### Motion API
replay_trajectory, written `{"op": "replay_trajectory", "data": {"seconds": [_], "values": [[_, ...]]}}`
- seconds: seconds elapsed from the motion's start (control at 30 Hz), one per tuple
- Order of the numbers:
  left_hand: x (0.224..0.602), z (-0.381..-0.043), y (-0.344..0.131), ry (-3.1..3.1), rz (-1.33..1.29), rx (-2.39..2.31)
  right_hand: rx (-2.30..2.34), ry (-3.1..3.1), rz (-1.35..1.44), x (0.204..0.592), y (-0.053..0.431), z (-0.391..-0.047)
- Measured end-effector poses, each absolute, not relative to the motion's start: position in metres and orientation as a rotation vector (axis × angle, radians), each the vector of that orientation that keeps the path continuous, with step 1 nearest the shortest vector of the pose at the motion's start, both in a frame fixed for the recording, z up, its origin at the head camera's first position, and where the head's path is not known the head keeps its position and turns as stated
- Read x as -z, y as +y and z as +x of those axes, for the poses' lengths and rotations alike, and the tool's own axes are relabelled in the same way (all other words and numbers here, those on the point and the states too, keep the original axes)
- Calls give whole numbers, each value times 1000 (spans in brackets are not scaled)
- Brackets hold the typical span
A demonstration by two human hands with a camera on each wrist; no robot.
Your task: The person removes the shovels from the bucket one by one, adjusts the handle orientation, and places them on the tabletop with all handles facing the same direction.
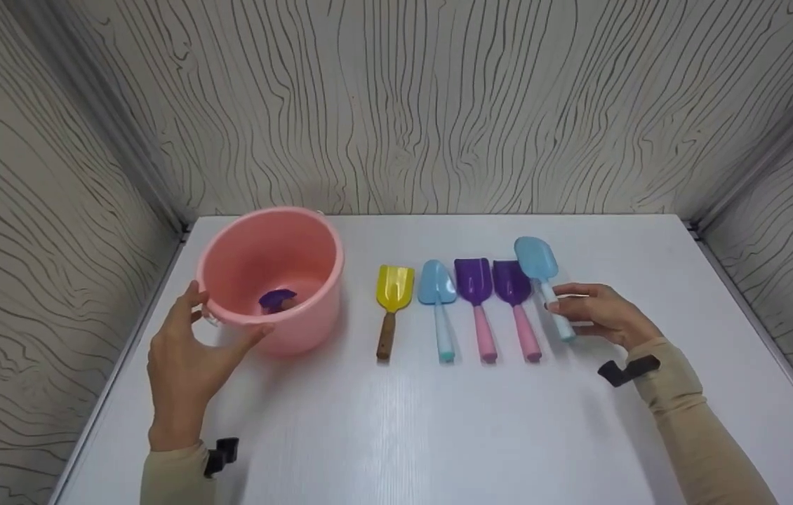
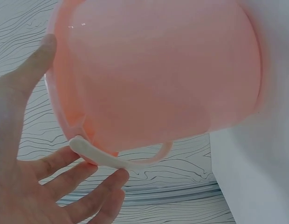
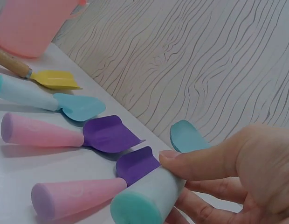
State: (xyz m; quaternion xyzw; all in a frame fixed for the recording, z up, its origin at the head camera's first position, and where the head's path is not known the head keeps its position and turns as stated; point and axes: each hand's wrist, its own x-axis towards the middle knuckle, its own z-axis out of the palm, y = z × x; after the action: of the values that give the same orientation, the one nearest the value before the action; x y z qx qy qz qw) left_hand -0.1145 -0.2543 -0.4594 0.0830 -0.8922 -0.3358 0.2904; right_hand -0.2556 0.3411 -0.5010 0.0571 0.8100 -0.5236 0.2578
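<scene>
My left hand [image 1: 189, 365] rests at the rim of a pink bucket [image 1: 309, 330], thumb and fingers spread apart. In the left wrist view its thumb [image 2: 39, 58] touches the rim and the fingers lie by the bucket's white handle [image 2: 105, 158]. Part of a purple scoop [image 1: 276, 300] shows inside the bucket. My right hand [image 1: 603, 315] pinches the pale handle of a light blue toy shovel [image 1: 537, 258], lifted and tilted, beside a purple shovel [image 1: 511, 280] with a pink handle. The raised blade partly covers that purple one.
On the white table [image 1: 368, 428], left of the held shovel, lie a second purple shovel [image 1: 474, 280], another light blue shovel [image 1: 436, 282] and a yellow shovel [image 1: 394, 286] with a wooden handle, in a row. Wood-patterned panels [image 1: 396, 105] stand behind and at both sides.
</scene>
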Motion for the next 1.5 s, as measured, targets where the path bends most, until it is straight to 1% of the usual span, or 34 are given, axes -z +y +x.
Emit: {"op": "replay_trajectory", "data": {"seconds": [0.47, 0.77, 1.17, 1.5], "values": [[458, -113, -251, -2392, 277, 913, 1345, 2234, 271, 516, 358, -248], [458, -112, -251, -2405, 275, 890, 1274, 2281, 273, 520, 364, -245], [457, -114, -252, -2381, 239, 896, 1213, 2313, 278, 518, 362, -249], [456, -112, -251, -2418, 290, 906, 1186, 2319, 273, 519, 360, -249]]}}
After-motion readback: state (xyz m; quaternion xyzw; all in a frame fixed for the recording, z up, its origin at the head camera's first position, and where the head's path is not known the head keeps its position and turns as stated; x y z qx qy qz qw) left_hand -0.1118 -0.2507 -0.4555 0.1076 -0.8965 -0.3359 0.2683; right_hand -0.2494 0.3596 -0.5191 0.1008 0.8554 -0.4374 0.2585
